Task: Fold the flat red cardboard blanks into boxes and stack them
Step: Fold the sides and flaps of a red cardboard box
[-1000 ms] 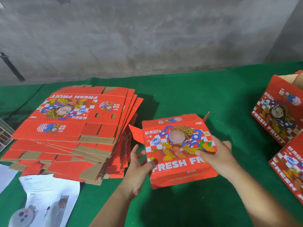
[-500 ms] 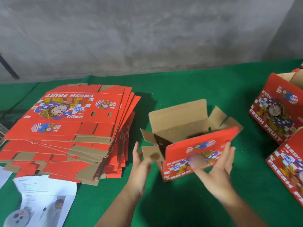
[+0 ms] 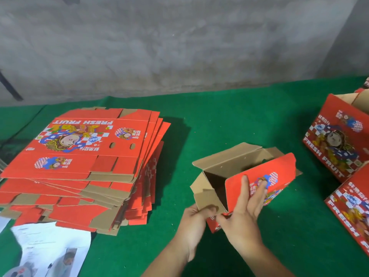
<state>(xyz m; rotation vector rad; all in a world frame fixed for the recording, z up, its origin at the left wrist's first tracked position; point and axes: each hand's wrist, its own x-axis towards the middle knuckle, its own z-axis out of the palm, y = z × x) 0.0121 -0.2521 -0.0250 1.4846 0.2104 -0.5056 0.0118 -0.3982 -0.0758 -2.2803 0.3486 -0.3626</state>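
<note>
The left hand [image 3: 196, 215] pinches an end flap and the right hand [image 3: 244, 211] lays straight fingers [image 3: 244, 188] on the front of 1 half-formed box [image 3: 247, 176] on the green surface [image 3: 219, 126]. Its top is unclosed. 2 folded boxes [image 3: 339, 144] sit right; the blank stack [image 3: 79, 160] looks tall, so much is left.

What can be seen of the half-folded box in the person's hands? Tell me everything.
The box is corrugated cardboard, red and printed with a cartoon figure outside, plain brown inside. It stands open-topped on the green table, tilted, its brown flaps spread outward. The near red flap stands up. The left hand pinches the brown end flap at the near left corner; the right hand lies with straight fingers against the red flap. It sits between the pile of flat blanks and the finished boxes.
</note>
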